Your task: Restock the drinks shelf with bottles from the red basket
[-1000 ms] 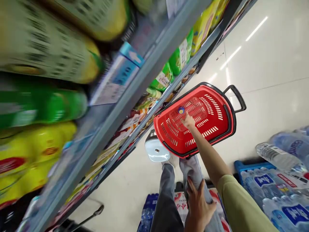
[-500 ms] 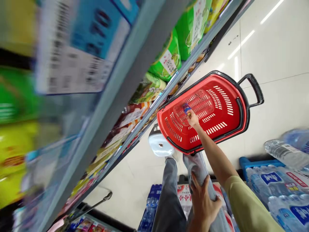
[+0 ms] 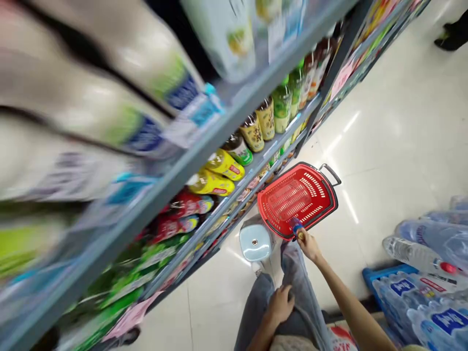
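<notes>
My right hand point(image 3: 309, 245) is closed around a small bottle point(image 3: 298, 228) with a blue label and a yellowish cap end. It holds the bottle over the near rim of a red shopping basket point(image 3: 314, 209). The basket sits on the floor, its slotted bottom showing and one black handle folded outward at the far end. On my jeans, at the thigh, rests my left hand point(image 3: 281, 303), its fingers loosely laid on the cloth with nothing in them. Beside the basket's near left corner stands a pale blue lidded bin point(image 3: 255, 243).
Drink shelves run diagonally along the left, with yellow-labelled bottles point(image 3: 211, 182) on one level and blurred white bottles close by. At right, wrapped water packs point(image 3: 405, 292) stand near a blue pallet point(image 3: 369, 275). Another person's dark shoe point(image 3: 448, 44) shows at upper right.
My right hand has drawn the bottle back from deep in the basket to its near rim. The view has risen and shifted along the shelves. My left hand has slid from the knee up the thigh.
</notes>
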